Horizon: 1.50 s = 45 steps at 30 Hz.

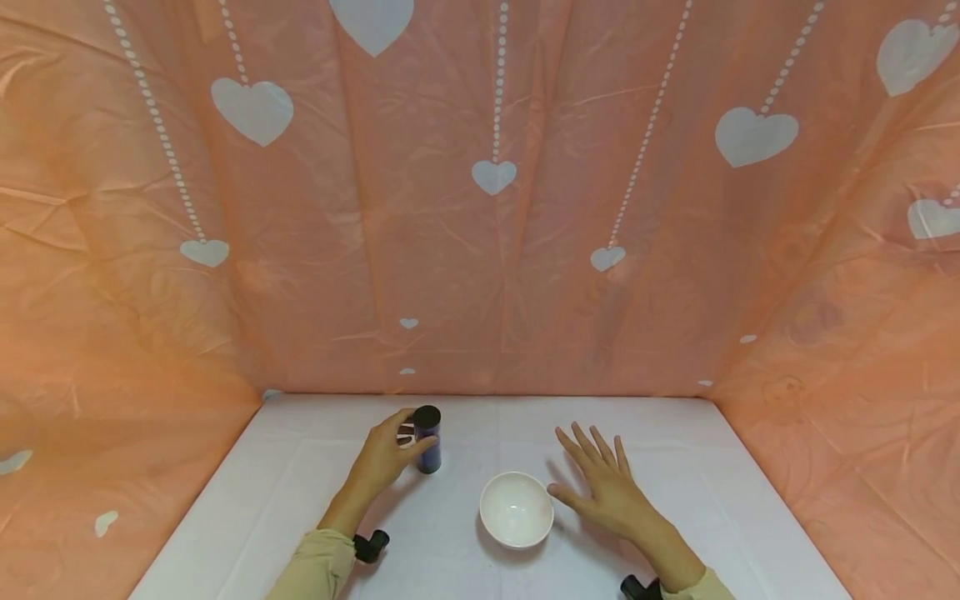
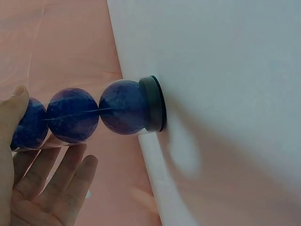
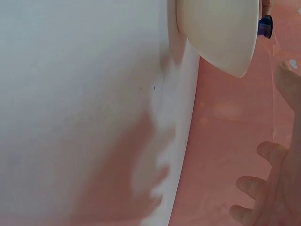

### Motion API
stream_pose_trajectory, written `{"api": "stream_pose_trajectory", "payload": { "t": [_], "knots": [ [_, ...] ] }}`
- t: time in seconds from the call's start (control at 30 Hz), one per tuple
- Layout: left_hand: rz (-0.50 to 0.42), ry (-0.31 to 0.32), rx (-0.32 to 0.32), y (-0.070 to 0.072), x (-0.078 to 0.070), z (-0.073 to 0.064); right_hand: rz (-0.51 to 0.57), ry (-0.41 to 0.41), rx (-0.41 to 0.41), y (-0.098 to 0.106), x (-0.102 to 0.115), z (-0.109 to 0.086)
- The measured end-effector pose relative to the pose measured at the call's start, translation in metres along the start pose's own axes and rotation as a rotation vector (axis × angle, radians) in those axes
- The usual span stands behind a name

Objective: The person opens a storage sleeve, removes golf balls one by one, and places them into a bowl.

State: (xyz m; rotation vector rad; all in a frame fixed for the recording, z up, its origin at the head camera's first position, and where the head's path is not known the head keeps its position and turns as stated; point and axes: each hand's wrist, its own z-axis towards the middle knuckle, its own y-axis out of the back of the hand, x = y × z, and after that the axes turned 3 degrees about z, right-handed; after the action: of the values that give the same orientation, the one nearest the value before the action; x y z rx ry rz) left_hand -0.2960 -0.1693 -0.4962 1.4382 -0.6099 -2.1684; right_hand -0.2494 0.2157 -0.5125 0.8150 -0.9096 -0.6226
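A clear tube (image 1: 428, 450) with black end caps stands upright at the left of the white cloth. Dark blue balls (image 2: 73, 115) are stacked inside it, and its lower cap (image 2: 155, 103) is right at the cloth. My left hand (image 1: 384, 454) holds the tube near its upper end, thumb on one side and fingers on the other. To the right of the white bowl (image 1: 517, 510), my right hand (image 1: 603, 490) hovers with its fingers spread and nothing in it. Its thumb tip overlaps the bowl's rim in the head view.
White cloth (image 1: 300, 467) covers the table. Orange sheeting (image 1: 435, 250) printed with pale hearts rises at the back and both sides. Black wrist mounts (image 1: 371, 546) show on both forearms.
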Motion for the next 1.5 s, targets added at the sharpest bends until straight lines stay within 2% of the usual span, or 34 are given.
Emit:
{"api": "stream_pose_trajectory", "payload": {
  "t": [0.13,0.37,0.57,0.73,0.93,1.13,1.3,1.5],
  "knots": [
    [-0.005,-0.016,0.004,-0.001,-0.001,0.000,-0.036,0.009,0.001,0.000,0.000,0.001],
    [-0.056,0.003,-0.004,-0.003,-0.001,-0.002,-0.040,0.006,0.013,0.001,0.002,0.003],
    [-0.095,-0.019,0.007,-0.013,0.001,-0.001,-0.052,0.004,0.021,0.003,0.004,0.003],
    [-0.049,-0.058,0.001,-0.016,0.000,-0.003,-0.042,0.008,0.020,0.003,0.005,0.005],
    [-0.030,-0.144,-0.005,-0.019,-0.003,-0.004,-0.029,0.025,0.005,0.003,0.007,0.006],
    [0.024,-0.185,-0.030,-0.021,-0.006,-0.005,-0.002,0.038,0.018,0.002,0.011,0.009],
    [0.051,-0.205,-0.012,-0.022,-0.009,-0.006,0.007,0.023,0.054,0.001,0.015,0.011],
    [0.081,-0.211,0.033,-0.023,-0.015,-0.008,0.024,0.044,0.059,-0.001,0.020,0.014]
  ]
}}
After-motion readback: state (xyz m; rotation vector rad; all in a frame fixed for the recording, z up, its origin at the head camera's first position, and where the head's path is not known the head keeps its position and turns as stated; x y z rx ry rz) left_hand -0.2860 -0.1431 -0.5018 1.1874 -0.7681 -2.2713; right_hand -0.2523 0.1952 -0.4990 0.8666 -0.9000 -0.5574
